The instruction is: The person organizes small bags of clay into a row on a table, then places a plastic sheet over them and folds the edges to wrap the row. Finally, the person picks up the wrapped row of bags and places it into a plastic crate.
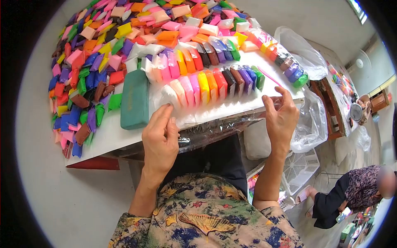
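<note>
A row of small wrapped packets point(215, 87), coloured from white through pink, yellow, orange, red and brown to green, stands near the table's front edge on clear film. My left hand point(160, 134) is at the row's white end, its fingers curled together. What they pinch, if anything, is hidden. Off the green end is my right hand point(282, 118), thumb and index finger apart, with nothing visible between them. A second row of packets point(188, 62) lies behind in clear plastic. Left of both rows sits a green block point(135, 99). Clear plastic film point(219, 131) hangs along the table edge.
A large heap of coloured packets point(99, 53) covers the table's back and left. At the right lie a bagged row of packets point(285, 62), a pink stick point(269, 76) and clear plastic bags point(310, 120). A white basket point(302, 169) and another person point(351, 194) are lower right.
</note>
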`<state>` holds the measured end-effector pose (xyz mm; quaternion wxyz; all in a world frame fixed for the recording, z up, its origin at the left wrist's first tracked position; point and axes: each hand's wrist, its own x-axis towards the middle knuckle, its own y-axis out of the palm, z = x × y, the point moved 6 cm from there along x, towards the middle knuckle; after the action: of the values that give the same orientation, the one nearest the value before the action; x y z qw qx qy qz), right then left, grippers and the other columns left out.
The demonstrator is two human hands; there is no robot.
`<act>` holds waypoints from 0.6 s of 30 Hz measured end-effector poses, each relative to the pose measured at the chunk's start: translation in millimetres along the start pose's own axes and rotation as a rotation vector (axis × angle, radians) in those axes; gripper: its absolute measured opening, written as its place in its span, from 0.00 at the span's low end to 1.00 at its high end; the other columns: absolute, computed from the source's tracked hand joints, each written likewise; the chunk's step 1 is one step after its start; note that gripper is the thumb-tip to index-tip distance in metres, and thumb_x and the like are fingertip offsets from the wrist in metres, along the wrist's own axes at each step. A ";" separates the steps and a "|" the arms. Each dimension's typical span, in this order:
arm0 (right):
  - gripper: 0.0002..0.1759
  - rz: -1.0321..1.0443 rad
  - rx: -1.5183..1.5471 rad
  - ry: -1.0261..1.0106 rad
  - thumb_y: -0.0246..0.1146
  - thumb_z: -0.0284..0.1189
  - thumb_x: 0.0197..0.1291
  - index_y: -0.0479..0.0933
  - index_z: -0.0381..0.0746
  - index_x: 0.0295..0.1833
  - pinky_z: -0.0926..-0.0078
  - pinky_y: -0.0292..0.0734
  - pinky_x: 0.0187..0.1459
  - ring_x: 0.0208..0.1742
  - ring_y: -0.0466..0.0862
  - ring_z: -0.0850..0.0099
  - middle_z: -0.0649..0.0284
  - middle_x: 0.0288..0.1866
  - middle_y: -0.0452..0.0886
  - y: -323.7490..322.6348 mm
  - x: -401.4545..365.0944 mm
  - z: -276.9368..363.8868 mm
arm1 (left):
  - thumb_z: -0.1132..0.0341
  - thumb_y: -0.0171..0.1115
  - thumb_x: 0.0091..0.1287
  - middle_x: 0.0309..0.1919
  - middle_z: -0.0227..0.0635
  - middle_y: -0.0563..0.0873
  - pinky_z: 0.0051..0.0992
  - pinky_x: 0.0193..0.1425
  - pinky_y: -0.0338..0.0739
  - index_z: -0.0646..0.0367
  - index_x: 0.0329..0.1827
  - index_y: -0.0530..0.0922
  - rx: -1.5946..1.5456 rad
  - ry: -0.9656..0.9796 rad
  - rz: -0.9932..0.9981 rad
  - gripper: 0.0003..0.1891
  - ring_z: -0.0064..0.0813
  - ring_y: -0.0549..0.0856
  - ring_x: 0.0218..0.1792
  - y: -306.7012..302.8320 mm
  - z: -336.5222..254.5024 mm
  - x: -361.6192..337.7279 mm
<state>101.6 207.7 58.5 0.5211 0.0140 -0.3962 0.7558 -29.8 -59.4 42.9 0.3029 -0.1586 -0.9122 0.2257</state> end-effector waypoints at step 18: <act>0.20 -0.004 0.038 0.060 0.71 0.33 0.58 0.82 0.32 0.51 0.60 0.80 0.39 0.32 0.88 0.56 0.52 0.30 0.87 -4.8 -6.2 -4.6 | 0.46 0.68 0.63 0.64 0.59 0.76 0.45 0.70 0.68 0.70 0.72 0.66 0.315 0.489 0.248 0.43 0.54 0.76 0.65 116.8 -99.6 107.7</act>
<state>110.1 206.4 55.5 0.5339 0.0022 -0.3659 0.7623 -32.3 117.0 106.7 0.5045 -0.2693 -0.7398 0.3546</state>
